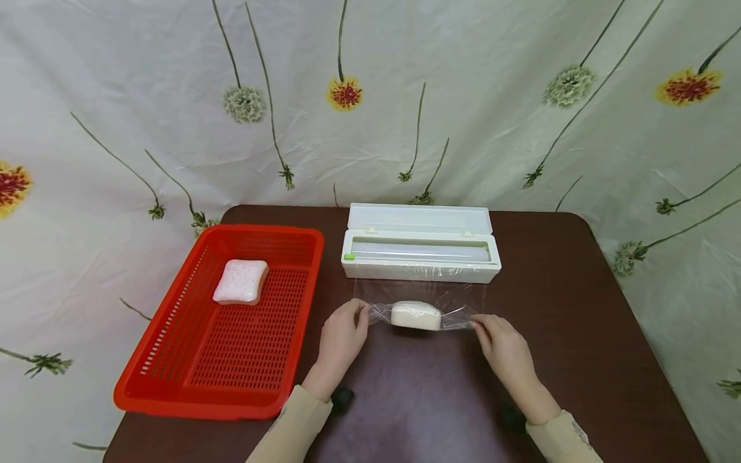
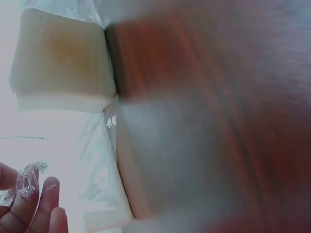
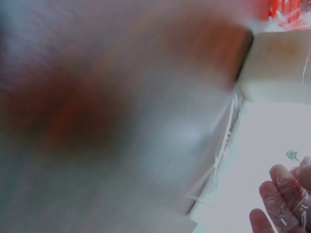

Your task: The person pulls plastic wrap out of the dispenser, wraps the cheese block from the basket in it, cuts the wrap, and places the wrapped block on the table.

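A pale, soft-cornered block shaped like a thick bread slice (image 1: 415, 316) lies in a strip of clear cling film (image 1: 456, 317) in front of the dispenser. The film stretches out to both sides of it. Its left edge is gathered between the thumb and fingers of my left hand (image 1: 343, 333); my right hand (image 1: 509, 350) pinches the right edge. In the left wrist view, crumpled film shows at the fingertips (image 2: 50, 187), and the pale block (image 2: 63, 63) stands with a brownish patch on its face. Behind, the white cling film dispenser (image 1: 421, 273) has its lid up, with a roll inside.
At the left stands a red plastic basket (image 1: 243, 360) with a pink-speckled white slice-shaped block (image 1: 240, 281) inside. The dark brown table (image 1: 585, 308) meets a flower-printed cloth (image 1: 480, 116) at the back. A green slider (image 1: 350, 256) sits at the dispenser's left end.
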`<state>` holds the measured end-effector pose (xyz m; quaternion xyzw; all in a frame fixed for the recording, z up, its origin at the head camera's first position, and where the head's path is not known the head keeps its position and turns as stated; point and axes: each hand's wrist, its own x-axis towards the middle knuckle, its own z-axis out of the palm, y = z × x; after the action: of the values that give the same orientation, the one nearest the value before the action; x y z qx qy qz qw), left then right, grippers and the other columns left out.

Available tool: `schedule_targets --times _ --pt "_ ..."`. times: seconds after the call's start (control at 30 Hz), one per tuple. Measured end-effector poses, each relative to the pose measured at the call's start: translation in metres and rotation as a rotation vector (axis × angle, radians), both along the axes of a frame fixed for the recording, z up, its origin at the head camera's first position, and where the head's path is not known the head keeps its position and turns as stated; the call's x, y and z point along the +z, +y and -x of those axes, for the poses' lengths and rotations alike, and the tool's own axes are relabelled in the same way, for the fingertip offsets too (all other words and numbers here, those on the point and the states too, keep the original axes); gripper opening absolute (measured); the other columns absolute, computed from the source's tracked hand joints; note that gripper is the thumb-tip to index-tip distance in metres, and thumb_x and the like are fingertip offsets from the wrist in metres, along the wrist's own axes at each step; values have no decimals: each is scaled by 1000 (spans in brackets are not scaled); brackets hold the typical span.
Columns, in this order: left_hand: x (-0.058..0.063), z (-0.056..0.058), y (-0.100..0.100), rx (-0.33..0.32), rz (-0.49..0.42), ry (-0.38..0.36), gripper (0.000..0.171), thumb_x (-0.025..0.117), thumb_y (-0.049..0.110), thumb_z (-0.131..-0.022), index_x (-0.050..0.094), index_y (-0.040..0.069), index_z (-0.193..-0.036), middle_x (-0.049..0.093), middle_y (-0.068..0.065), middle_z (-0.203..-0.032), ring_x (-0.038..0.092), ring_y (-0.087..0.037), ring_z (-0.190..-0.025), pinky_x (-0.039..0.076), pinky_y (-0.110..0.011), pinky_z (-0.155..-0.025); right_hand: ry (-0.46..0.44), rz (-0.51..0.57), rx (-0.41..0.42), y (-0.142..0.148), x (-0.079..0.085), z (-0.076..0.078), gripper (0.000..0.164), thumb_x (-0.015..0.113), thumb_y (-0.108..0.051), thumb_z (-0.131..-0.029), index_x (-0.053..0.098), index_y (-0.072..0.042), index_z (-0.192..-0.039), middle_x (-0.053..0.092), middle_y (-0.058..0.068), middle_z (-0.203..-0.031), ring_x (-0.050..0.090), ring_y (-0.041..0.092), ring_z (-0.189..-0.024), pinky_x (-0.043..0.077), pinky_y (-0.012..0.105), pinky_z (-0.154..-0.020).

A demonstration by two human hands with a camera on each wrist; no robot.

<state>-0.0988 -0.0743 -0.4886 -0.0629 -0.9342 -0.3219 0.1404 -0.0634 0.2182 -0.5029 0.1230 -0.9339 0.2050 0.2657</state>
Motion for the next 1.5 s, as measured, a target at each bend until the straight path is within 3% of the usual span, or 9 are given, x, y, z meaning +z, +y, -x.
schedule_targets --times 0.23,0.47,0.67,0.83,1.17,1.5 --pt "1 19 7 68 -79 -25 12 64 16 -95 71 7 -94 65 -7 -80 55 -19 -63 48 -33 -58 -9 72 -26 4 5 20 20 80 -2 -77 72 -1 -96 71 11 -86 68 26 -76 56 41 -64" --pt "-2 37 11 113 -144 -39 15 63 18 -97 71 5 -100 69 -11 -89 63 -26 -75 54 -41 -68 -60 141 -58 5 8 39 16 78 -3 -81 71 1 -95 72 15 -88 70 30 -78 56 45 -67" --pt "-8 53 13 122 -212 -5 15 66 16 -95 71 3 -100 69 -14 -89 67 -29 -79 56 -44 -70 -162 210 -123 8 9 54 15 77 -11 -84 72 -1 -93 73 15 -87 70 31 -81 56 47 -71" --pt "-14 64 14 136 -237 16 14 68 16 -93 72 3 -97 69 -14 -86 67 -28 -76 55 -43 -69 -267 279 -189 9 12 65 18 75 -18 -87 71 -3 -95 74 15 -87 68 29 -75 53 43 -64" --pt "-21 76 17 190 -307 -53 20 69 25 -93 69 6 -96 70 -11 -85 66 -26 -74 54 -39 -64 -349 370 -287 9 11 86 20 73 -22 -90 71 -3 -97 73 15 -86 62 24 -68 45 31 -60" --pt "-30 86 24 299 -411 -59 26 76 30 -87 66 6 -87 71 -10 -81 66 -24 -71 53 -37 -64 -343 386 -367 5 10 98 26 75 -28 -88 70 -2 -93 72 17 -84 64 30 -72 46 37 -63"
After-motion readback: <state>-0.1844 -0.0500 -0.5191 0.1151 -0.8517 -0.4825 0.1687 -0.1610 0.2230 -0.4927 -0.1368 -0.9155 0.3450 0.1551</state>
